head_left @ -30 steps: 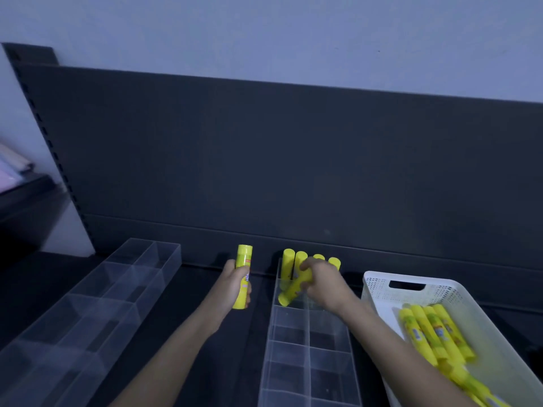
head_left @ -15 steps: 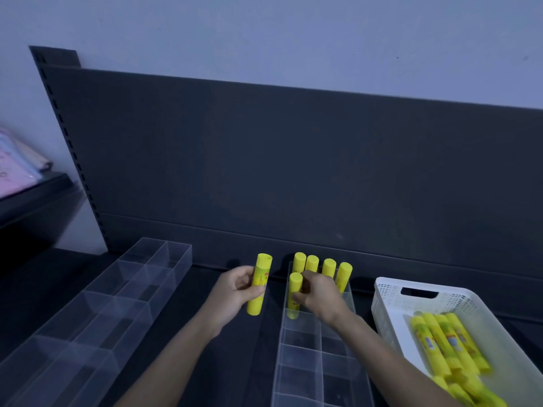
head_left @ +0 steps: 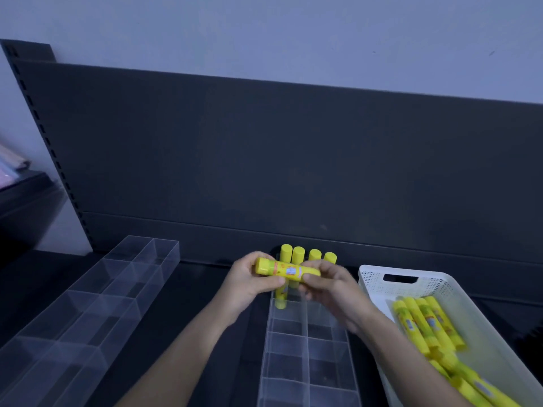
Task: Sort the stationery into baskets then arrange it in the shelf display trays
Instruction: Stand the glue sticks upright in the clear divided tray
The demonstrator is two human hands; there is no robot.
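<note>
A yellow glue stick [head_left: 286,270] lies level between my hands, above the far end of a clear divided tray [head_left: 307,351]. My left hand [head_left: 249,282] grips its left end. My right hand [head_left: 329,284] pinches its right end. Several yellow glue sticks [head_left: 305,255] stand upright in the tray's farthest compartments, partly hidden behind my hands. A white perforated basket [head_left: 379,282] at the right holds several more glue sticks [head_left: 426,324] lying flat.
A second clear divided tray [head_left: 97,292] sits empty at the left on the dark shelf. The shelf's dark back panel [head_left: 293,160] rises behind everything. A slotted upright [head_left: 44,133] stands at far left, with another shelf beyond it.
My right hand let go of the stick it stood in the tray and came to the stick in my left hand. That stick turned from upright to level.
</note>
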